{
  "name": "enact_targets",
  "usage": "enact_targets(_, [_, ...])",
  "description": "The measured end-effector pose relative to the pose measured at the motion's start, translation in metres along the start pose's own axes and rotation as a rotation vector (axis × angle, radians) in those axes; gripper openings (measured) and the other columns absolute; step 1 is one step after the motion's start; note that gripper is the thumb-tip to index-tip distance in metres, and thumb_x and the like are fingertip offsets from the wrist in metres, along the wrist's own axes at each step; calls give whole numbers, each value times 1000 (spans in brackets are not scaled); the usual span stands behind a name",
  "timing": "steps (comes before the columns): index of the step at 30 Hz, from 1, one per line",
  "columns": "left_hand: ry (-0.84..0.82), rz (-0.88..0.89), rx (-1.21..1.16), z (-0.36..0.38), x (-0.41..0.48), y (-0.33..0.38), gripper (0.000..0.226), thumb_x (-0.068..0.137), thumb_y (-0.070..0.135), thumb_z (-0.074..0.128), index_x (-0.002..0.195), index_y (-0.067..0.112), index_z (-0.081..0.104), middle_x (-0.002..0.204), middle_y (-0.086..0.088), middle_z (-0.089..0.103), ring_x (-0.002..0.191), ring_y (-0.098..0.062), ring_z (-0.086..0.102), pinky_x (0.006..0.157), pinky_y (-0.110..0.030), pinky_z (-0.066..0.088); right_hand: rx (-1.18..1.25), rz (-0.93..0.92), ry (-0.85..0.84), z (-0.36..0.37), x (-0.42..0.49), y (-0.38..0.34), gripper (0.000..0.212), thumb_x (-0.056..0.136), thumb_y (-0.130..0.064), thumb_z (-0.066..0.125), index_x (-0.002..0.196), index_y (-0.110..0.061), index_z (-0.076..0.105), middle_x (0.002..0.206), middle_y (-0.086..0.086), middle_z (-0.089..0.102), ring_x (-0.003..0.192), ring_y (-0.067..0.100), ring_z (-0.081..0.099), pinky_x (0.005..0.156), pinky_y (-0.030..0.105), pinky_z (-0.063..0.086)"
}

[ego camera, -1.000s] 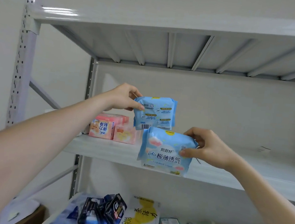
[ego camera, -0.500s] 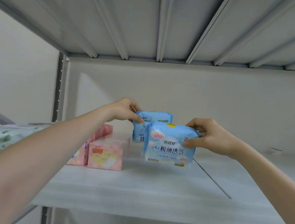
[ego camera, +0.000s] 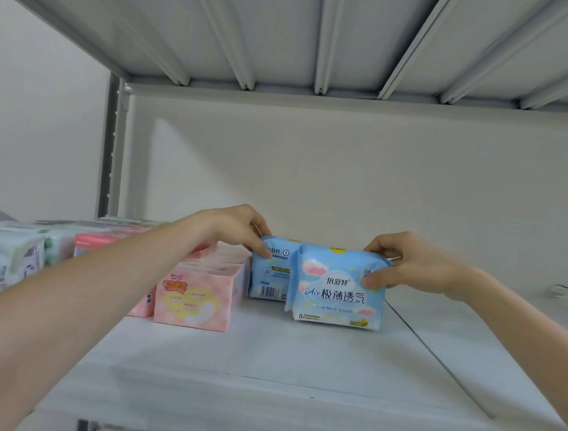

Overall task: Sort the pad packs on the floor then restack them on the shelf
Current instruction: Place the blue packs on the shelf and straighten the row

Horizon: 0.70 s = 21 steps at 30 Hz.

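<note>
Two light-blue pad packs stand upright on the white shelf (ego camera: 262, 368). My right hand (ego camera: 409, 264) pinches the top right corner of the front blue pack (ego camera: 334, 295), whose printed face is toward me. My left hand (ego camera: 237, 228) grips the top left corner of the rear blue pack (ego camera: 268, 276), which stands just behind and to the left, barcode side showing. A row of pink pad packs (ego camera: 196, 297) stands directly left of the rear blue pack, partly hidden by my left forearm.
Green-and-white floral packs (ego camera: 0, 259) sit at the far left of the shelf. The shelf's grey upright (ego camera: 111, 152) rises at the back left, and the ribbed shelf above (ego camera: 326, 33) hangs overhead. A seam (ego camera: 435, 359) crosses the shelf surface to the right.
Both blue packs came down from the air onto the shelf surface beside the pink packs. My view moved closer and level with the shelf.
</note>
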<state>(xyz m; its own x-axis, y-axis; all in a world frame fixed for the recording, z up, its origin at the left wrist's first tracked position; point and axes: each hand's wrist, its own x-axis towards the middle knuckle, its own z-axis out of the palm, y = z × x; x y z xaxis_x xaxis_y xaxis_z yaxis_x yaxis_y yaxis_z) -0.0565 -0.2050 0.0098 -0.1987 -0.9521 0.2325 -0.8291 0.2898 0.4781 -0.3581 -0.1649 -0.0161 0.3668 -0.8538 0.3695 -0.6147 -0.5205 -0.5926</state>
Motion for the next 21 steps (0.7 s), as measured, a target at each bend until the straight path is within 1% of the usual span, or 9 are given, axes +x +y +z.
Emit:
enact_targets(2, [-2,-8,42,2,2,-3,41,75,22,81,112,12,67,108,-4,71,102,-18,66,96,-31,49,9,19,-8,1,1,5,29,72,-9,80,97,-9,65,98,7,71,81,13,68,70,26,57])
enact_targets(6, [-41,-3,82,-3,-2,-4,43,77,24,79,118,18,67,113,3,69,109,-14,62,102,-31,46,16,48,-3,3,0,10,28,76,-13,79,101,-11,66,102,5,70,92,19,69,79,34,59])
enact_targets(10, [-86,-65,22,-15,-15,-7,61,75,29,81,131,20,58,126,10,60,123,-10,51,108,-32,37,27,67,-5,7,0,7,28,79,-16,76,104,-13,65,106,6,69,94,20,69,76,32,59])
enact_targets(12, [-166,-94,-14,-19,-24,-6,66,73,33,81,133,22,55,124,17,57,127,-8,45,112,-32,31,39,81,-8,11,2,4,32,80,-17,76,109,-15,63,108,6,69,92,19,69,76,34,60])
enact_targets(15, [-258,-100,20,-19,-37,-5,59,79,30,76,133,28,52,115,24,54,122,-5,43,102,-25,31,58,96,-14,21,6,-5,47,80,-17,76,123,-14,56,115,6,64,92,20,69,75,34,60])
enact_targets(17, [-272,-93,54,-16,-41,-6,72,71,39,81,135,30,49,124,22,51,126,-3,39,100,-24,31,77,106,-23,29,9,-11,62,80,-17,76,135,-14,46,122,5,59,92,22,69,73,33,59])
enact_targets(18, [-273,-93,56,-14,-42,-6,72,70,40,81,133,32,49,128,21,50,127,-3,40,99,-22,31,87,108,-29,33,11,-14,69,81,-17,76,140,-14,40,125,5,56,93,22,68,73,33,59])
enact_targets(20, [-275,-90,45,-9,-45,-6,56,77,33,77,124,36,48,124,22,52,122,-3,43,97,-20,33,107,110,-43,40,15,-19,80,81,-17,76,147,-15,31,132,5,52,94,23,68,75,34,58])
enact_targets(21, [-266,-84,45,-7,-45,-6,54,79,31,76,124,38,46,121,25,52,120,-2,44,96,-20,33,116,111,-47,43,17,-22,83,80,-17,76,148,-16,28,135,5,51,96,23,68,76,35,58])
